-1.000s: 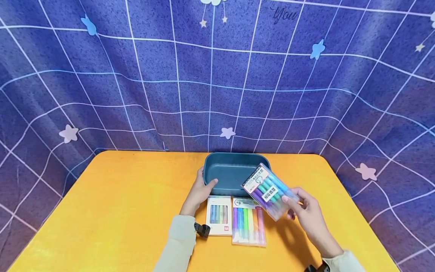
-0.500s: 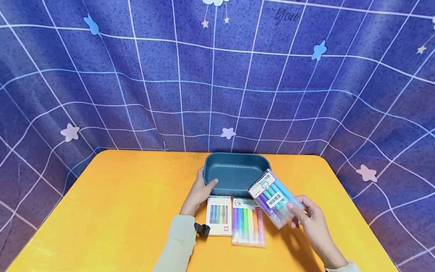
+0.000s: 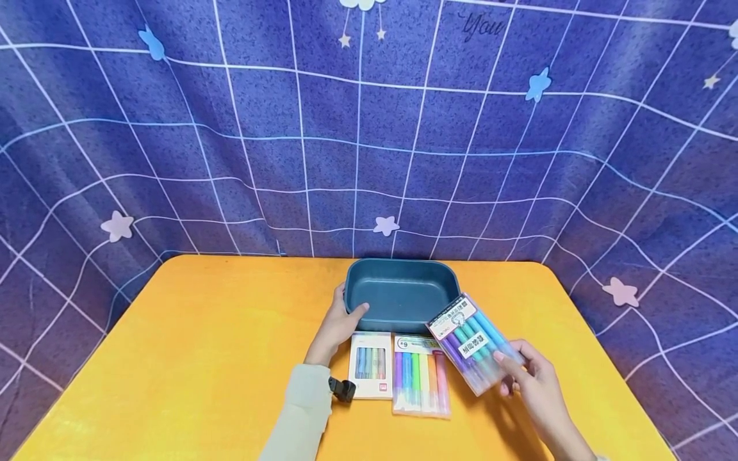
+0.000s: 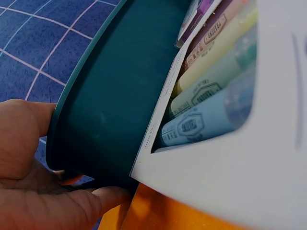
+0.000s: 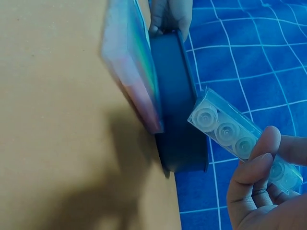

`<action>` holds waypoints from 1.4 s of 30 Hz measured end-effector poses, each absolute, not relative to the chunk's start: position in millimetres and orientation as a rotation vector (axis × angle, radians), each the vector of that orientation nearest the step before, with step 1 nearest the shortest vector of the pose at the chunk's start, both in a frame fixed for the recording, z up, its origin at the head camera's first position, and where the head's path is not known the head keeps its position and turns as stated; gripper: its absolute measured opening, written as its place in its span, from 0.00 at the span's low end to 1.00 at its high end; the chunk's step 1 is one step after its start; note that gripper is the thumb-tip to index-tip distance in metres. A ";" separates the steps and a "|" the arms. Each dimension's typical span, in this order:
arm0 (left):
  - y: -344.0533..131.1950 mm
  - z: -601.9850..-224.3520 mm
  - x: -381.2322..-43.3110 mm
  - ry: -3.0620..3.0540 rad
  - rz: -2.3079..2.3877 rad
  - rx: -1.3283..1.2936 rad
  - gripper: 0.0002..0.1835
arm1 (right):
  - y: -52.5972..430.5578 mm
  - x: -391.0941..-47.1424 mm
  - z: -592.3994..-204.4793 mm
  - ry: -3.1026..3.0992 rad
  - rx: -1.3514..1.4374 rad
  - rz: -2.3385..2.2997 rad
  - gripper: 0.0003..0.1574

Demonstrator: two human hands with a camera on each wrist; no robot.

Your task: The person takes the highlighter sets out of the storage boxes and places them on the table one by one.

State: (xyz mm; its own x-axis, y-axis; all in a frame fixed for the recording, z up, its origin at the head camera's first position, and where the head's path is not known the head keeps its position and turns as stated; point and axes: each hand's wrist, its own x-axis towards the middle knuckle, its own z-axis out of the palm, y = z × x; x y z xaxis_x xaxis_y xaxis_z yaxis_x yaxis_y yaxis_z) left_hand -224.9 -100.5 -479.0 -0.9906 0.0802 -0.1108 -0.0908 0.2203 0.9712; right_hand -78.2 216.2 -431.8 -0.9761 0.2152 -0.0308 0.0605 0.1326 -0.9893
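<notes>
My left hand (image 3: pixel 336 325) grips the left end of a dark teal rectangular bin (image 3: pixel 398 296), thumb near its front rim. In the left wrist view, fingers and thumb hold the bin's (image 4: pixel 115 86) end from both sides. Between thumb and fingers, my right hand (image 3: pixel 537 384) pinches the lower right corner of a clear pack of markers (image 3: pixel 469 346). Purple, green and blue markers show through it, under a white label. This pack is tilted and raised over the bin's front right corner. In the right wrist view, the pack's (image 5: pixel 225 132) end shows round marker ends.
Against the bin's front lie a white windowed marker box (image 3: pixel 369 388) and, to its right, a clear pack of several coloured highlighters (image 3: pixel 421 384). They rest on a yellow table (image 3: pixel 202 352). Behind the table hangs a blue gridded curtain (image 3: pixel 323 160) with stars.
My right hand has drawn the marker pack to the right and toward me, uncovering more of the bin. The left hand and bin have stayed in place.
</notes>
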 end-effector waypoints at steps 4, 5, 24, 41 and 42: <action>-100.3 -479.7 -225.0 2.341 1.873 -0.014 0.40 | 217.9 -75.3 -434.5 -2.247 -0.317 1.998 0.09; -100.3 -479.9 -225.1 2.343 1.868 -0.010 0.40 | 218.1 -74.5 -435.1 -2.243 -0.327 1.999 0.09; -100.2 -478.4 -226.0 2.344 1.852 -0.016 0.39 | 223.0 -65.7 -449.9 -2.153 -0.403 2.053 0.05; -100.8 -478.2 -225.3 2.349 1.852 0.000 0.40 | 226.2 -57.4 -463.5 -2.151 -0.599 2.100 0.07; -100.4 -478.4 -225.4 2.349 1.851 -0.002 0.40 | 226.1 -57.4 -464.2 -2.154 -0.610 2.100 0.07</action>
State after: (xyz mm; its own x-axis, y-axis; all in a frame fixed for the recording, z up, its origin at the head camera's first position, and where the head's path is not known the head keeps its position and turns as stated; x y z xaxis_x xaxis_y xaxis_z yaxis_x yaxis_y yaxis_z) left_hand -225.4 -100.4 -478.4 -0.9886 0.0921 -0.1189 -0.0940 0.2382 0.9666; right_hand -57.4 226.1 -464.2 -0.9185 0.3279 -0.2208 0.2291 -0.0135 -0.9733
